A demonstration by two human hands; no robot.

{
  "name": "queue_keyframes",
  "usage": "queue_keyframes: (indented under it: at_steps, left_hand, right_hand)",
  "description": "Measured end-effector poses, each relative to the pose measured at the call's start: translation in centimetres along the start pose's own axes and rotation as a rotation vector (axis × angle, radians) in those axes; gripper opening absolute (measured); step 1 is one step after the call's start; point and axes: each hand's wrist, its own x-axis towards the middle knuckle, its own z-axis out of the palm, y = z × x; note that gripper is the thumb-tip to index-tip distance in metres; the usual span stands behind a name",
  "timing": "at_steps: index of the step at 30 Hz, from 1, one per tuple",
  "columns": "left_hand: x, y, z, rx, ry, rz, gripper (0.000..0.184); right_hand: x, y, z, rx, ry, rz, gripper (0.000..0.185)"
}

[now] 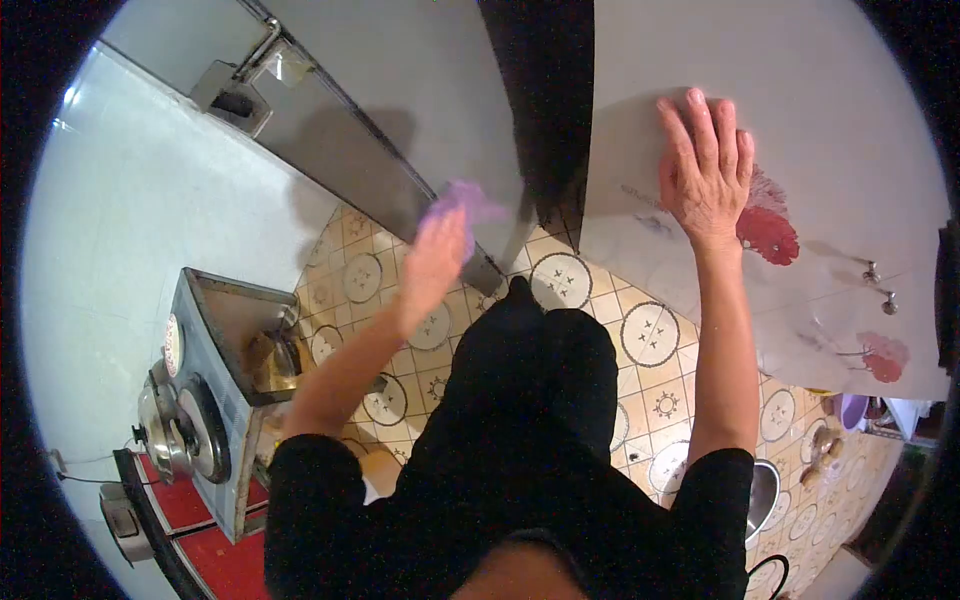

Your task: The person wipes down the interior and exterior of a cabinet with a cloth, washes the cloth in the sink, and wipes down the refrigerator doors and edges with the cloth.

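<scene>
My left hand (436, 255) is closed on a crumpled purple cloth (464, 205), which lies along the edge of a grey metal door or panel (430, 80). Hand and cloth are slightly blurred, and part of the cloth is hidden under the fingers. My right hand (708, 175) rests flat, fingers spread, on a light grey cabinet front (840, 110) printed with red flowers. A dark gap separates the panel from the cabinet front.
Patterned tiles (650, 335) cover the floor around my legs. On the left stands a metal-framed stand (215, 330) beside a lidded pot (160, 425) and red drawers or panels (225, 555). Knobs (889, 303) stick out of the cabinet front. A metal bowl (764, 495) sits at lower right.
</scene>
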Motion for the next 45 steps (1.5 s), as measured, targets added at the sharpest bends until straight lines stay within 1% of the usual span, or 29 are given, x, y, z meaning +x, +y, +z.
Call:
queue_keyframes:
  at_steps: [1, 3, 5, 8, 10, 11, 13, 16, 17, 19, 20, 22, 25, 27, 28, 30, 31, 32, 34, 35, 36, 38, 41, 44, 45]
  left_hand:
    - [-0.7, 2.7, 2.6, 0.01, -0.136, 0.009, 0.046]
    - [-2.4, 7.0, 8.4, 0.256, -0.301, 0.294, 0.047]
    - [-5.2, 10.3, 14.2, 0.091, -0.389, 0.368, 0.044]
    - [-8.9, 12.4, 19.5, 0.0, -0.296, 0.361, 0.036]
    - [-8.6, 10.1, 14.6, 0.066, -0.377, 0.368, 0.034]
    - [-9.1, 8.9, 12.8, -0.071, -0.293, 0.254, 0.033]
    - [-10.5, 6.6, 9.0, -0.319, -0.096, 0.031, 0.034]
    - [-10.3, 2.3, -0.8, -0.445, 0.084, -0.248, 0.035]
    - [-9.4, 1.4, -2.7, -0.459, 0.262, -0.387, 0.038]
    - [-6.5, -0.2, -4.9, -0.471, 0.644, -0.648, 0.044]
    - [-5.1, -1.1, -5.1, -0.584, 0.719, -0.668, 0.047]
    - [-1.8, -3.4, -4.9, -0.815, 0.855, -0.696, 0.054]
    - [1.5, -6.9, -3.1, -0.909, 1.04, -0.867, 0.062]
    - [0.9, -8.9, -0.1, -1.128, 1.049, -1.131, 0.061]
    - [0.3, -9.6, 2.4, -1.243, 1.044, -1.258, 0.061]
    - [-2.1, -11.5, 8.5, -1.406, 0.893, -1.486, 0.055]
    - [-3.5, -12.3, 10.3, -1.536, 0.767, -1.591, 0.052]
    - [-4.4, -13.1, 11.9, -1.665, 0.631, -1.684, 0.049]
    - [-5.7, -13.5, 14.8, -1.827, 0.86, -1.676, 0.044]
    - [-6.3, -14.1, 16.1, -1.907, 0.975, -1.664, 0.042]
    - [-6.8, -15.4, 15.4, -1.927, 0.949, -1.604, 0.044]
    - [-7.5, -18.6, 11.3, -1.97, 0.888, -1.479, 0.049]
    - [-8.3, -24.0, 9.4, -2.124, 1.127, -1.171, 0.045]
    - [-8.0, -26.8, 8.6, -2.084, 1.053, -1.139, 0.045]
    - [-8.1, -26.9, 8.0, -2.082, 1.034, -1.156, 0.049]
  right_hand:
    - [-0.1, 0.1, 0.1, -0.017, 0.022, -0.005, 0.054]
    - [0.0, 0.1, 0.1, -0.008, 0.03, -0.025, 0.054]
    - [0.1, 0.2, 0.0, 0.006, 0.037, -0.04, 0.054]
    - [0.0, 0.4, -0.3, 0.017, 0.008, -0.045, 0.052]
    - [0.1, 0.4, -0.8, 0.031, -0.02, -0.043, 0.052]
    - [0.1, 0.4, -1.0, 0.07, -0.057, -0.029, 0.052]
    - [0.0, 0.7, -0.5, 0.069, -0.004, -0.035, 0.053]
    - [0.5, -1.2, -1.7, 0.144, 0.01, 0.021, 0.053]
    - [1.0, -1.6, -2.2, 0.172, 0.014, 0.043, 0.052]
    - [1.0, -4.4, -2.6, 0.35, 0.093, 0.072, 0.051]
    - [1.4, -6.5, -2.7, 0.448, 0.123, 0.08, 0.051]
    - [3.3, -11.7, -3.8, 0.748, 0.022, -0.006, 0.051]
    - [5.7, -18.8, -4.5, 1.04, -0.051, -0.109, 0.051]
    - [7.0, -22.4, -5.0, 1.161, -0.108, -0.123, 0.052]
    - [7.4, -24.1, -4.8, 1.202, -0.056, -0.115, 0.05]
    - [7.6, -26.6, -4.7, 1.168, 0.112, 0.004, 0.048]
    - [8.4, -27.6, -5.2, 1.113, 0.185, 0.027, 0.048]
    - [9.0, -28.1, -5.5, 1.025, 0.282, -0.038, 0.049]
    - [10.8, -29.1, -5.9, 0.947, 0.44, -0.164, 0.047]
    - [12.0, -29.5, -6.9, 0.888, 0.394, -0.189, 0.044]
    - [13.6, -30.0, -7.8, 0.861, 0.334, -0.182, 0.044]
    - [16.8, -31.0, -9.1, 0.78, 0.204, -0.287, 0.043]
    - [21.8, -34.8, -8.5, 0.516, 0.157, -0.216, 0.04]
    - [24.0, -37.7, -7.3, 0.368, 0.015, -0.113, 0.039]
    - [24.6, -38.3, -6.8, 0.277, 0.016, -0.075, 0.036]
